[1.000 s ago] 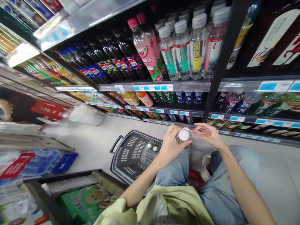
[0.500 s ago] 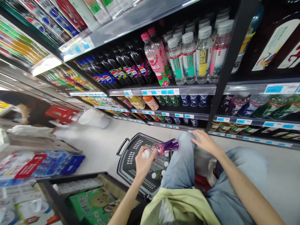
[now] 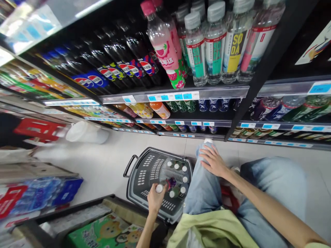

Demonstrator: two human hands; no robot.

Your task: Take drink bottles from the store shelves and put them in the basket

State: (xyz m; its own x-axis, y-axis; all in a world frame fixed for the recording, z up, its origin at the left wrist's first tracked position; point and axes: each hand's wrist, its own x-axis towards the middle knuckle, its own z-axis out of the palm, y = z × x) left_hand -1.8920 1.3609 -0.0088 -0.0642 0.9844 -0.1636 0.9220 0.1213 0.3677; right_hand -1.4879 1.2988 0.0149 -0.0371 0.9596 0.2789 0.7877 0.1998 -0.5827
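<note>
The purple bottle (image 3: pixel 171 183) lies tilted over the basket (image 3: pixel 147 172), its cap end within the left grip (image 3: pixel 155 200) and its base pointing away from it. That grip is closed around the neck, just below the white cap. Other bottles (image 3: pixel 176 166), also white-capped, stand inside the basket's right half. Just right of the basket, the right grip (image 3: pixel 214 161) rests on the knee (image 3: pixel 202 151), fingers slightly spread, holding nothing. Beyond the basket runs the stocked shelf (image 3: pixel 219 93).
</note>
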